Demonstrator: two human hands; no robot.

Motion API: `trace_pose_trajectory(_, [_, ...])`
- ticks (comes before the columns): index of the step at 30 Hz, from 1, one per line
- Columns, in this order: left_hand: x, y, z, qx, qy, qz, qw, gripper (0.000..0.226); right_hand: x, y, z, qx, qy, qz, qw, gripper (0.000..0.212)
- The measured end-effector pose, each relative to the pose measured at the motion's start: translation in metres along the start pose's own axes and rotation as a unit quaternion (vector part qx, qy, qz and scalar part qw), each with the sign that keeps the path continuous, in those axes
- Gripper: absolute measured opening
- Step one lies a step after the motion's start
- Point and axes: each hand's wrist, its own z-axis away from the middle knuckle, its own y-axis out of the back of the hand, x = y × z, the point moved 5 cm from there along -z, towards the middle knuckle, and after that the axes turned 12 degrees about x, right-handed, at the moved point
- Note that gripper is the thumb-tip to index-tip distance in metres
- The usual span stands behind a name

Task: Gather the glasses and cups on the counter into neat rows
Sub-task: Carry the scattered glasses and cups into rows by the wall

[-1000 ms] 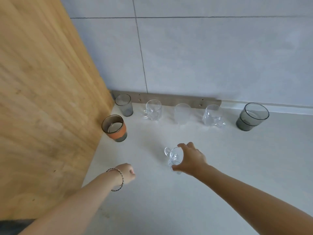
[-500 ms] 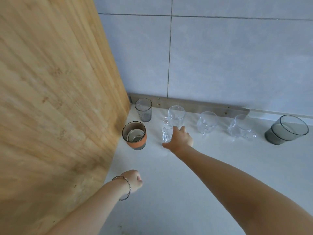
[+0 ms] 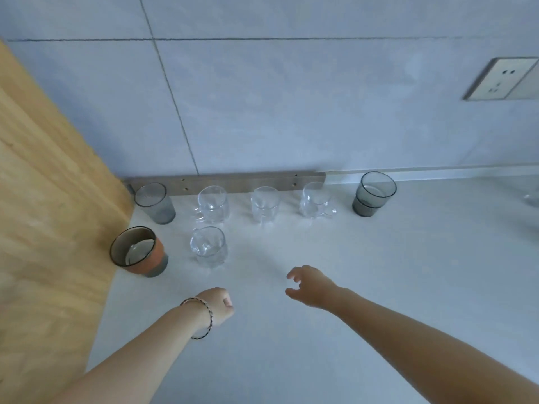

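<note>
Along the wall stands a row: a grey ribbed glass (image 3: 155, 203), a clear mug (image 3: 213, 204), a clear glass (image 3: 264, 205), another clear mug (image 3: 315, 200) and a dark grey cup (image 3: 374, 193). In front of it stand a smoky cup with an orange sleeve (image 3: 139, 252) and a clear mug (image 3: 208, 246), side by side. My right hand (image 3: 312, 285) hovers over the counter to the right of that mug, fingers apart, holding nothing. My left hand (image 3: 217, 306), with a bracelet on the wrist, is closed in a fist nearer to me.
A wooden side panel (image 3: 49, 217) walls off the left of the white counter (image 3: 335, 330). A tiled wall with a socket plate (image 3: 500, 78) rises behind. A faint clear object (image 3: 530, 196) shows at the right edge.
My right hand set the clear mug down beside the orange-sleeved cup, let go and drew back to the right. The left fist stayed put. The view shifted.
</note>
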Motion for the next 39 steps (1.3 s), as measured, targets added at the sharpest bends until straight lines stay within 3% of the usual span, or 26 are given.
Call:
trace_pose_trajectory(5, [0.123,-0.018,-0.009,0.001,-0.069,-0.035,0.997,0.038,0.149,0.055,0.049,0.033,-0.103,-0.005,0.994,0.036])
trace_pose_trajectory(12, [0.311,-0.077,-0.013,0.0,-0.143,-0.072,0.987,0.035,0.344,0.14,0.12,0.1,-0.184,-0.038,0.977,0.034])
trace_pose_trajectory(21, [0.51,-0.154,0.014,-0.025,-0.189,-0.081,0.978,0.01,0.547,0.254,0.206,0.211,-0.257,0.066,0.941,0.043])
trace_pose_trajectory(25, [0.547,-0.174,0.021,-0.041,-0.201,-0.1,0.974,0.01,0.608,0.268,0.233,0.175,-0.328,0.145,0.917,0.065])
trace_pose_trajectory(30, [0.555,-0.181,0.016,-0.045,-0.195,-0.121,0.972,0.009,0.645,0.251,0.247,0.128,-0.364,0.081,0.919,0.086])
trace_pose_trajectory(35, [0.537,-0.173,0.007,-0.032,-0.166,-0.107,0.98,0.011,0.638,0.256,0.24,0.16,-0.344,0.077,0.922,0.085])
trace_pose_trajectory(39, [0.501,-0.16,0.003,-0.022,-0.122,-0.086,0.989,0.016,0.593,0.258,0.212,0.169,-0.292,0.088,0.937,0.079])
